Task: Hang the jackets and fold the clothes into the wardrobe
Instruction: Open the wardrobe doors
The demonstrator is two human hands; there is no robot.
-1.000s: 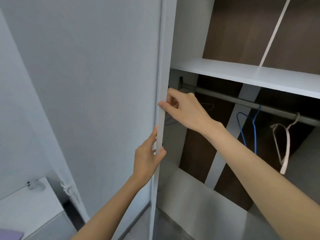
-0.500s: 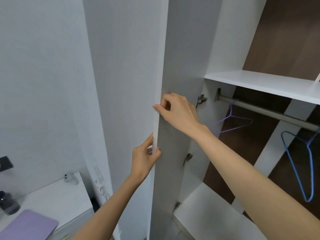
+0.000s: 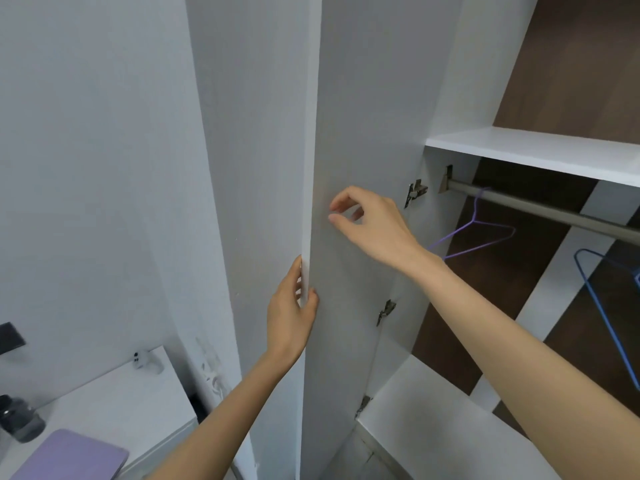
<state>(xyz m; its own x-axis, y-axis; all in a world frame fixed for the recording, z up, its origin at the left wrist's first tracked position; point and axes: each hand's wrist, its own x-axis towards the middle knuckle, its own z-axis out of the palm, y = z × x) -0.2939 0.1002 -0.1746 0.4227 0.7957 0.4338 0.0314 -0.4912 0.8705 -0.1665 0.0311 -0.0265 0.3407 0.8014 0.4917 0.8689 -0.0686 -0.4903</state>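
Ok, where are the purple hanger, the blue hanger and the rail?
purple hanger (image 3: 475,220), head view, on the neck where its wires meet.
blue hanger (image 3: 577,255), head view, on its upper left corner.
rail (image 3: 540,209), head view, on the middle of the bar.

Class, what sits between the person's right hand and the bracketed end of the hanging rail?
In the head view, the wardrobe door's upper hinge sits between the right hand and the hanging rail.

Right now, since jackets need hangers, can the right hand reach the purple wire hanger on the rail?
Probably yes: the right hand holds nothing, the white wardrobe door stands open, and the purple wire hanger hangs unobstructed just beyond that wrist.
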